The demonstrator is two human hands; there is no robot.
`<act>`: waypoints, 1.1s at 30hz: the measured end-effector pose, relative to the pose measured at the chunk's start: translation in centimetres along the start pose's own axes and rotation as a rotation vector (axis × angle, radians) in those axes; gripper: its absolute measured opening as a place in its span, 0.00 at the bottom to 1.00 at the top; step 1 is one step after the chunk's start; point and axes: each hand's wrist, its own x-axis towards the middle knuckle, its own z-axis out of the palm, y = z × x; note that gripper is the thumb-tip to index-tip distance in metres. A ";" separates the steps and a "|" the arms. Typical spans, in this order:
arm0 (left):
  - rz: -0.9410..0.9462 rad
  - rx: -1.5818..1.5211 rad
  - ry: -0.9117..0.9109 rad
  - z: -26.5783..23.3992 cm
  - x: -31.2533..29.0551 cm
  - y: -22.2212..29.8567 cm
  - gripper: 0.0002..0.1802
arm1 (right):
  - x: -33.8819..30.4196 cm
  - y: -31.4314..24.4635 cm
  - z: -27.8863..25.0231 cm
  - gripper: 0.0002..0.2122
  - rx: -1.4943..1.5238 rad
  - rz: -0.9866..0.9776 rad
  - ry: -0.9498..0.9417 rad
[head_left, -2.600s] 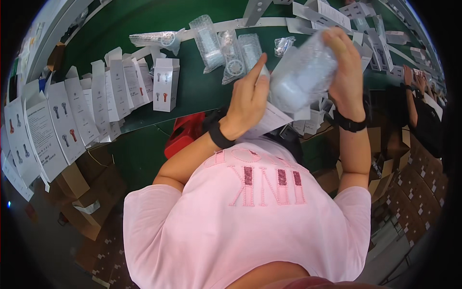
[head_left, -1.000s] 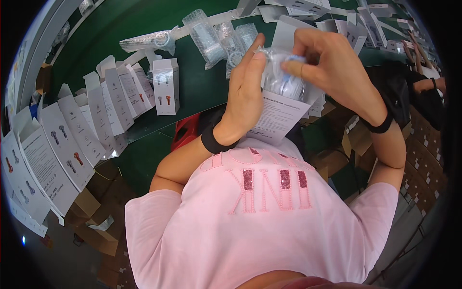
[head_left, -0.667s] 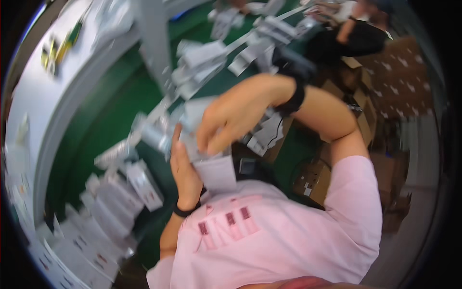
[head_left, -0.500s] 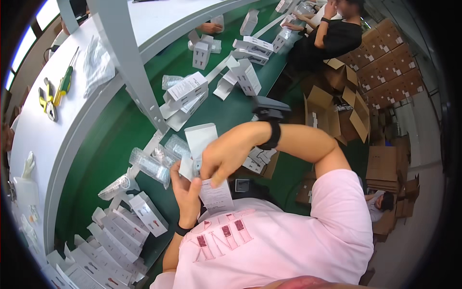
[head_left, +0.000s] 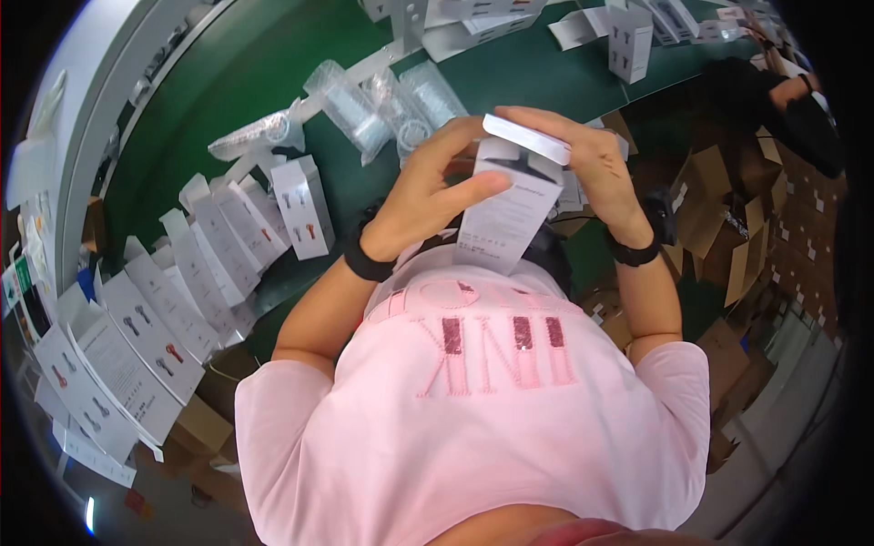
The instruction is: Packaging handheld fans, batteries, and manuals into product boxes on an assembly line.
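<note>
The step in hand seems to be the closing of the top of a white box (head_left: pixel 505 214). The box stands between the two hands, with its lower end near the person's shirt (head_left: pixel 473 419), and it leans a little. The left hand (head_left: pixel 428 196) is curved around the box from its left side: the thumb presses on the printed face near the upper edge, and the other fingers go behind, so this grip looks firm and only as wide as the box. The right hand (head_left: pixel 601 168) is at the other side and higher. Its fingers bend over the far side of the flap (head_left: pixel 525 139); its thumb is hidden, so I cannot tell if it pinches the flap or only pushes it.

The flap lies just above the box mouth, between the fingertips of both hands, and it is not yet down. Below it there is a dark gap, and what is inside cannot be seen. In my judgement, the next move calls for the left hand to keep the box steady, while the right one folds the flap and tucks its edge in. Beyond the left hand, bubble bags (head_left: pixel 348 109) lie well apart from the right hand.
</note>
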 end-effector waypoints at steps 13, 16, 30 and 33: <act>-0.027 -0.141 0.136 1.3 0.6 -1.3 0.37 | 0.3 -2.0 -1.0 0.15 -0.658 -0.183 -0.125; -0.017 -0.142 0.146 1.6 1.1 -1.5 0.36 | 0.7 -2.9 -1.9 0.15 -0.599 -0.034 -0.165; -0.120 -0.202 0.114 2.0 1.7 -2.7 0.24 | -1.0 0.3 -1.6 0.30 -0.595 0.061 -0.072; -0.139 -0.221 0.071 0.6 3.0 -3.3 0.28 | 0.4 2.2 -0.9 0.30 -0.111 0.380 0.161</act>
